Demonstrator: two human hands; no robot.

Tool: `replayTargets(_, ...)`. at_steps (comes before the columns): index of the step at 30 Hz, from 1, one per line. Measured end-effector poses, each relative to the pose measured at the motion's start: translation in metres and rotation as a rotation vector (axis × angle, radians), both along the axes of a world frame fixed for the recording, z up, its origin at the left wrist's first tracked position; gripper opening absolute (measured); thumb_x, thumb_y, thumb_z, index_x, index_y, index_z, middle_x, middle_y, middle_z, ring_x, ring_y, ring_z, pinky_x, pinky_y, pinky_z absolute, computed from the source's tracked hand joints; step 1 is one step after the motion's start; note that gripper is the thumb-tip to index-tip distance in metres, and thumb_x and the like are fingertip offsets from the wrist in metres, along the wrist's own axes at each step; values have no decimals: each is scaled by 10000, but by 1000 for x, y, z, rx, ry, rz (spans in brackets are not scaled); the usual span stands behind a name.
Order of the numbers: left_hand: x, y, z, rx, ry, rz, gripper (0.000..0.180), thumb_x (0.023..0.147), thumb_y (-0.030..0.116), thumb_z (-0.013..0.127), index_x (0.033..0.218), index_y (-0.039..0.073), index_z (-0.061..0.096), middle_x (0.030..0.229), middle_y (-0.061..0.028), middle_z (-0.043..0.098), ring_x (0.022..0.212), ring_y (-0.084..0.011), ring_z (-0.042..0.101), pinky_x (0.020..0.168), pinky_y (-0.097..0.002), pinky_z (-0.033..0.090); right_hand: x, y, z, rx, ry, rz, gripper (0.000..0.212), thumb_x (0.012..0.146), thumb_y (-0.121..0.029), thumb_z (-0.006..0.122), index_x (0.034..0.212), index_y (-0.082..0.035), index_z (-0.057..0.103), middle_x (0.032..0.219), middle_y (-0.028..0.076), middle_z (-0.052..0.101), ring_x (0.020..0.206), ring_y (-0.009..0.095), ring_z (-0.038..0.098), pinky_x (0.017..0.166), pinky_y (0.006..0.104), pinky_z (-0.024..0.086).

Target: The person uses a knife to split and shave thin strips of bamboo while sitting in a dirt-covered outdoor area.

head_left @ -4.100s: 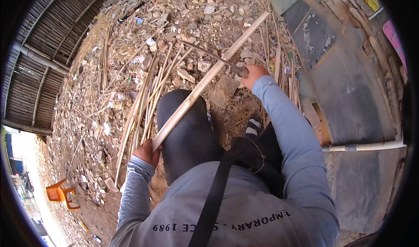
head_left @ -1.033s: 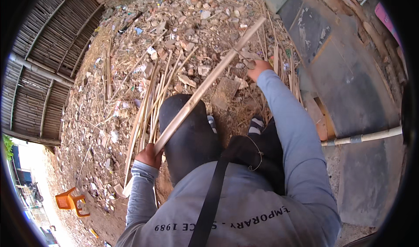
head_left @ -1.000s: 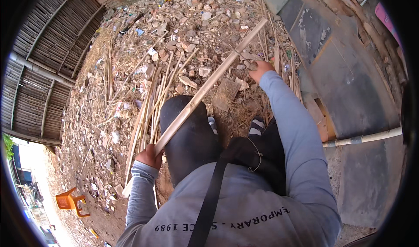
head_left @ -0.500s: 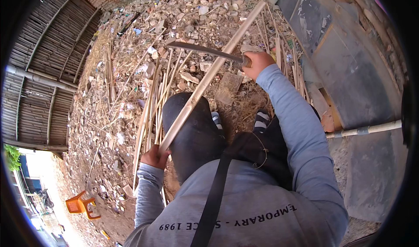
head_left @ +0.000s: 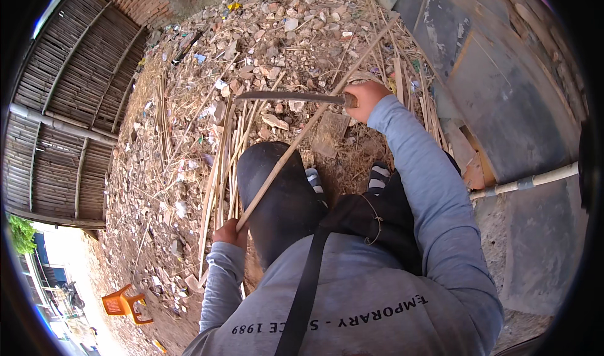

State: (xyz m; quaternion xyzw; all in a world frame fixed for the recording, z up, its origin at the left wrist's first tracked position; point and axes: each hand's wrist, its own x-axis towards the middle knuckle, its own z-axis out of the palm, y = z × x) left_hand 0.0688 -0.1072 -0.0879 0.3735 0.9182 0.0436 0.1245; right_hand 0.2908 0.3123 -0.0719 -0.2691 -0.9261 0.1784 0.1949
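Far left: bamboo wall (head_left: 69,117) and, below it, orange chair (head_left: 128,304). Both sit a little further right in view than half a second ago; likely the camera turned, not the objects.

Left hand (head_left: 231,233): fingers clamped around the near end of a pale strip (head_left: 288,161) (wood or bamboo, cannot tell). Change: the strip showed its broad face; it now shows a much narrower side, so it appears rolled about its length. Judged consequence: a different side is presented for working. Just beyond this hand, loose strips (head_left: 218,173) lie on the rubble, apparently undisturbed.

Centre: strip runs diagonally over the left knee (head_left: 267,167), near end low left, far end high right above the littered ground. Contact with the knee probable, not confirmed.

Knife (head_left: 289,96), long and slightly curved: tip has dropped in view, from a slant to nearly level, pointing left. It crosses the strip's upper half; whether the two touch, cannot tell. No fresh cut discernible at this size.

Right hand (head_left: 368,100): closed around the knife handle, just right of the strip; grip appears unchanged.

Far right: dark panels (head_left: 509,123) and pale pole (head_left: 535,180), well apart from both hands.
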Motion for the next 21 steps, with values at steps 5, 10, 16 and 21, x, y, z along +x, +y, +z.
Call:
replayTargets(5,8,4,7,4,-44,1,400,853,454,585,820,57,609,723,-221,635,728,-440,615,665,-506,486,-2,-8,4,-8,-116,38,273,680,-243,705,905,-97,653,758,153,643,743,367,624,676,450,504)
replayTargets(10,10,7,8,-1,-51,-3,427,856,473,579,818,49,614,718,-226,630,729,-436,616,661,-497,486,-1,-10,6,-19,-111,43,259,692,-248,702,894,-96,648,748,158,636,740,363,623,662,452,497)
replayTargets(16,7,5,2,16,-42,-1,456,856,492,581,818,39,630,707,-229,629,710,-434,616,645,-493,485,-5,-13,10,-101,-174,34,249,705,-272,677,905,-126,646,786,128,655,779,338,636,702,437,505)
replayTargets(21,7,7,1,52,-93,8,454,850,488,591,831,37,636,706,-227,630,696,-430,617,640,-492,485,-6,-13,1,-40,-59,23,248,713,-277,684,882,-102,632,767,133,648,768,344,631,696,438,501)
